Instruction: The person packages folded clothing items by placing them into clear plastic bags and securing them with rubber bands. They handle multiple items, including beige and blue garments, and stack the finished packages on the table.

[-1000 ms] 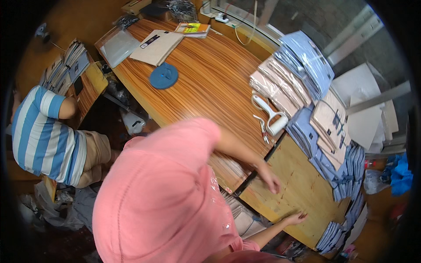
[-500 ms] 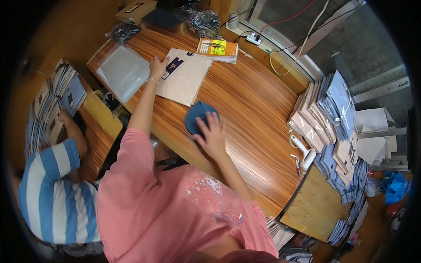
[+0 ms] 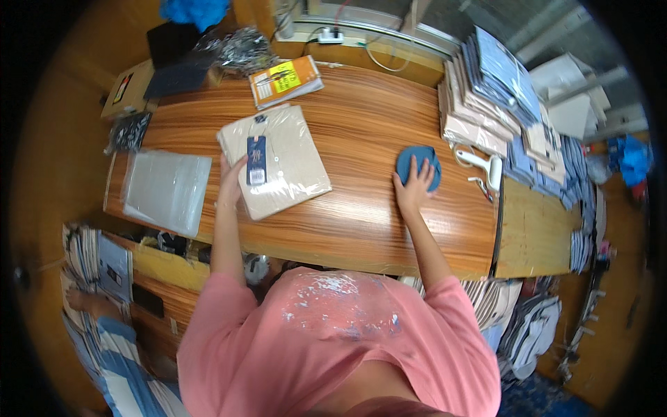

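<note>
A folded beige shirt point(image 3: 295, 156) in clear plastic, with a dark hang tag point(image 3: 256, 154), lies at a slant on the wooden table. At its left edge, my left hand point(image 3: 231, 182) is closed, the thumb on top and the other fingers partly hidden. Farther right, my right hand point(image 3: 415, 186) rests with spread fingers on a round, flat blue pad point(image 3: 429, 161), perhaps cloth. Left of the shirt lies a stack of clear plastic bags point(image 3: 167, 191).
Behind the shirt lies an orange booklet point(image 3: 302, 85). A white handheld device point(image 3: 490, 167) with a cord sits beside folded shirt stacks point(image 3: 479, 104) at the right. A cardboard box point(image 3: 128, 90) stands at the far left. Lower left, a co-worker's hand point(image 3: 87, 301) touches folded shirts.
My right hand and the blue pad have moved right, toward the white device. The shirt has turned and come nearer, with my left hand at its edge. The whole view has turned.
</note>
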`<state>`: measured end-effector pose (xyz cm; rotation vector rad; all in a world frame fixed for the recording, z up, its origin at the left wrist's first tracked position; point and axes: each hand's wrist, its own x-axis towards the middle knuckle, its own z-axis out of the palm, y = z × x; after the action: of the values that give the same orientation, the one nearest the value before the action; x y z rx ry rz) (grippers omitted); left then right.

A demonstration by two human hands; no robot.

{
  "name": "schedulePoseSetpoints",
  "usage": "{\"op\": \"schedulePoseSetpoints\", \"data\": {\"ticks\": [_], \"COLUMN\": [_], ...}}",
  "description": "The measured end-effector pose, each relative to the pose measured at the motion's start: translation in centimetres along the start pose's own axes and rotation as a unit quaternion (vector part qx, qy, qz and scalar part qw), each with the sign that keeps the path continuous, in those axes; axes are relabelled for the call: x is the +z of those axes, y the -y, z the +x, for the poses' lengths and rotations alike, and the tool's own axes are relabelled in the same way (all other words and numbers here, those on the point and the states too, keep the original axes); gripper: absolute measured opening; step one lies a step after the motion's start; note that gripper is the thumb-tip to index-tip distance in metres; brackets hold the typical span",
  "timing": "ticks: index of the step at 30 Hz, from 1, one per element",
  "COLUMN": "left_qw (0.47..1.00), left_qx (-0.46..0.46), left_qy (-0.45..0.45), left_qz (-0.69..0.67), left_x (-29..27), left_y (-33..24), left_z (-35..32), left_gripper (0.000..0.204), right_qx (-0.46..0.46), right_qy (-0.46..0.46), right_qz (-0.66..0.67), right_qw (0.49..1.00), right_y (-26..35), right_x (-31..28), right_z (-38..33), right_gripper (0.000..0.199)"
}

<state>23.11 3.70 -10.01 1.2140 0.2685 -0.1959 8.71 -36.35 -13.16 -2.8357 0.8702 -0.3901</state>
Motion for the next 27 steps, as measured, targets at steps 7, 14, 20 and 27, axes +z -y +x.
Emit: {"op": "schedulePoseSetpoints", "data": {"ticks": [7,14,20,27], "left_qw": [0.993,0.982,0.974,0.969], "left_qx": [-0.043,-0.136,-0.146,-0.135], "left_qy": [0.018,0.112,0.173,0.207], "left_qz": [-0.111,-0.069,-0.005,0.024], "left_x": [-0.7,12.2,18.7,19.0], "left_y": [-0.7,2.5,15.0,16.1], "left_z": [-10.6,-17.2,-12.9,-11.1], "left_gripper": [0.04,0.045,0.039,0.045], "right_qx": [-0.147,0.209,0.184,0.401], "right_qy": [0.137,0.451,0.232,0.088], "right_qz": [0.417,0.749,0.541,0.723], "right_qw": [0.886,0.438,0.787,0.556], "right_y": [11.1,0.5,-13.6,-28.4], "right_x": [-3.8,-8.0,-7.8,-9.8], "right_z": [0.1,-6.9,-7.0,-11.3], "right_gripper": [0.079,0.061,0.048,0.044]}}
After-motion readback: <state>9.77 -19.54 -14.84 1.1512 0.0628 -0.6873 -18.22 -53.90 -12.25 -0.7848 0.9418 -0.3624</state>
